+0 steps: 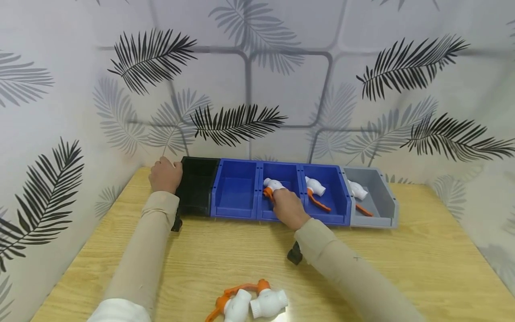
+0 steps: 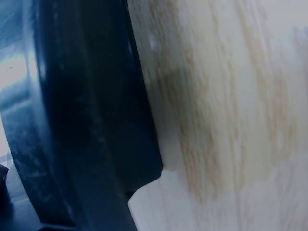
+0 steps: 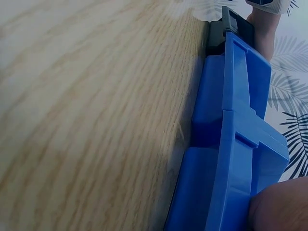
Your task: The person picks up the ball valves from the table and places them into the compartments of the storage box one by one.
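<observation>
In the head view, my left hand [image 1: 165, 175] grips the left side of the black bin [image 1: 197, 185] at the end of the row. Its fingertips are partly hidden. My right hand [image 1: 289, 208] reaches into the middle blue bin [image 1: 281, 169] and holds a white ball valve [image 1: 273, 184] with an orange handle. Part of that valve is covered by the fingers. The left wrist view has the dark bin wall [image 2: 96, 115] close up, without the hand. In the right wrist view, a bit of the right hand [image 3: 281, 207] shows at the blue bin's edge.
Right of my right hand, another blue bin [image 1: 342, 192] holds a white valve [image 1: 315, 186]; the grey bin [image 1: 382, 197] holds one too [image 1: 357, 190]. Left of it stands a blue bin [image 1: 235, 183]. Two valves [image 1: 268, 303] lie at the table's [image 1: 225, 250] near side. A patterned wall [image 1: 281, 89] rises behind.
</observation>
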`<state>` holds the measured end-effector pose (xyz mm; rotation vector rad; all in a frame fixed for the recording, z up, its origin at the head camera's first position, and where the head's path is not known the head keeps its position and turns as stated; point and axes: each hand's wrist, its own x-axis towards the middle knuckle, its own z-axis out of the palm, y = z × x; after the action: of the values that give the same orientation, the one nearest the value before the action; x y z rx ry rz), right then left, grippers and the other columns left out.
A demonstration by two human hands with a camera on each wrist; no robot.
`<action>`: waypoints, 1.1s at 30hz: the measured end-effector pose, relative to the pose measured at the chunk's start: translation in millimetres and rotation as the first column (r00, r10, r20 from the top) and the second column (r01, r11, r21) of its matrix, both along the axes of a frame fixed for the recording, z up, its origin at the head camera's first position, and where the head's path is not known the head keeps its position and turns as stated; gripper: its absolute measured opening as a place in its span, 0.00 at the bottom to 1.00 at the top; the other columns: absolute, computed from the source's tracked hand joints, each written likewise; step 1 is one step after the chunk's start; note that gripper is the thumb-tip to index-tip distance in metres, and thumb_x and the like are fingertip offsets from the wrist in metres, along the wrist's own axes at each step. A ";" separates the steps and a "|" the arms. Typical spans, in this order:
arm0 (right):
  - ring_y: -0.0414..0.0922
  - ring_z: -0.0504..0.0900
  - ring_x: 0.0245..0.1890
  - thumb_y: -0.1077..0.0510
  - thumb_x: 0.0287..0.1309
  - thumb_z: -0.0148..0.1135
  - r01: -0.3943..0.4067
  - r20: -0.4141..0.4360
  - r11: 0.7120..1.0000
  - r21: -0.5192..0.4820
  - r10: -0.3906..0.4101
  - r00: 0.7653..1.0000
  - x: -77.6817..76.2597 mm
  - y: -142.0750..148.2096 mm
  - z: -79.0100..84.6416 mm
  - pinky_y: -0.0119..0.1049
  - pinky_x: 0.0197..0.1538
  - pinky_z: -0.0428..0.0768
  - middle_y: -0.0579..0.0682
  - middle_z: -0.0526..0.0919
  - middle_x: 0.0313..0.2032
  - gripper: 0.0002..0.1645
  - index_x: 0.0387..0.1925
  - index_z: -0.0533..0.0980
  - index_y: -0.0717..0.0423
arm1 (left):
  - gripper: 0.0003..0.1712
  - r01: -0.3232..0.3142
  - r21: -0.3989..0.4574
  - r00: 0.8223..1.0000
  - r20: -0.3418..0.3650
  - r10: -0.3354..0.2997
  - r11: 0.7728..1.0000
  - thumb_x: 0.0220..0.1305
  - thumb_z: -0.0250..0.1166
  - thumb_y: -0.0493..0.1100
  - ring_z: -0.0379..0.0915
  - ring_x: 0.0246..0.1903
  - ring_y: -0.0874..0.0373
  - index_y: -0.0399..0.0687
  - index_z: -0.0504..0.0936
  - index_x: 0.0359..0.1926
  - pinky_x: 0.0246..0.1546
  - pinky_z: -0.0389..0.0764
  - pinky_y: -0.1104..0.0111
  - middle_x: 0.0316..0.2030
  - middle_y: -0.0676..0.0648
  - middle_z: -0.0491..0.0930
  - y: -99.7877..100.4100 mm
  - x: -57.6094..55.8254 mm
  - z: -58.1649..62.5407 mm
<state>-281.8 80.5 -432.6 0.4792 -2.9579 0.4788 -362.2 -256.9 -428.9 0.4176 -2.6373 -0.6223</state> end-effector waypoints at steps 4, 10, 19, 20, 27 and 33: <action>0.46 0.74 0.22 0.66 0.54 0.60 0.017 0.056 1.000 0.014 -0.018 0.998 -0.4 -1.9 0.8 0.39 0.28 0.74 0.53 0.78 0.26 0.03 0.31 0.77 0.63 | 0.22 0.000 -0.005 1.000 -0.003 0.000 1.000 0.63 0.45 0.47 0.70 0.36 0.31 0.28 0.70 0.36 0.37 0.70 0.42 0.34 0.29 0.73 0.6 0.9 0.4; 0.49 0.76 0.23 0.66 0.52 0.60 0.044 0.048 0.998 0.042 -0.046 0.998 -2.2 -3.5 0.2 0.43 0.27 0.74 0.54 0.78 0.26 0.04 0.24 0.75 0.60 | 0.21 0.001 -0.006 1.000 0.000 -0.001 1.000 0.63 0.46 0.46 0.70 0.37 0.31 0.27 0.70 0.36 0.38 0.70 0.42 0.34 0.28 0.73 3.4 4.6 5.1; 0.49 0.75 0.22 0.65 0.56 0.58 0.063 0.104 0.998 0.022 -0.065 0.992 -3.8 -4.7 2.3 0.41 0.28 0.73 0.53 0.77 0.24 0.06 0.24 0.75 0.59 | 0.22 -0.008 -0.012 1.000 -0.004 0.008 1.000 0.63 0.46 0.47 0.71 0.37 0.30 0.27 0.70 0.35 0.37 0.70 0.42 0.34 0.28 0.73 3.0 1.7 2.4; 0.48 0.75 0.22 0.64 0.56 0.58 0.066 0.125 0.998 0.020 -0.068 0.990 -4.7 -5.0 2.7 0.40 0.28 0.73 0.52 0.76 0.24 0.06 0.24 0.75 0.59 | 0.22 -0.009 -0.013 1.000 -0.004 0.009 1.000 0.63 0.45 0.47 0.71 0.37 0.30 0.27 0.70 0.35 0.37 0.70 0.42 0.33 0.28 0.73 2.0 0.3 1.3; 0.48 0.74 0.21 0.66 0.56 0.57 0.075 0.180 0.997 -0.003 -0.073 0.981 -11.9 -4.0 0.4 0.40 0.26 0.71 0.51 0.75 0.22 0.09 0.21 0.74 0.58 | 0.22 -0.012 -0.016 1.000 -0.022 0.012 1.000 0.62 0.45 0.47 0.71 0.36 0.30 0.28 0.70 0.34 0.36 0.70 0.42 0.33 0.28 0.73 -1.1 -3.8 -3.3; 0.47 0.74 0.21 0.67 0.54 0.56 0.053 0.172 0.998 -0.016 -0.049 0.984 -10.7 -2.4 0.1 0.39 0.27 0.72 0.51 0.75 0.21 0.08 0.21 0.74 0.58 | 0.23 -0.006 -0.004 1.000 -0.013 0.006 1.000 0.62 0.45 0.48 0.70 0.38 0.30 0.27 0.70 0.36 0.37 0.69 0.42 0.35 0.28 0.73 -1.3 -3.6 -4.3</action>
<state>-292.5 78.1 -432.5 0.3766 -3.1166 0.5723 -365.8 -258.2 -433.2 0.4195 -2.6237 -0.6159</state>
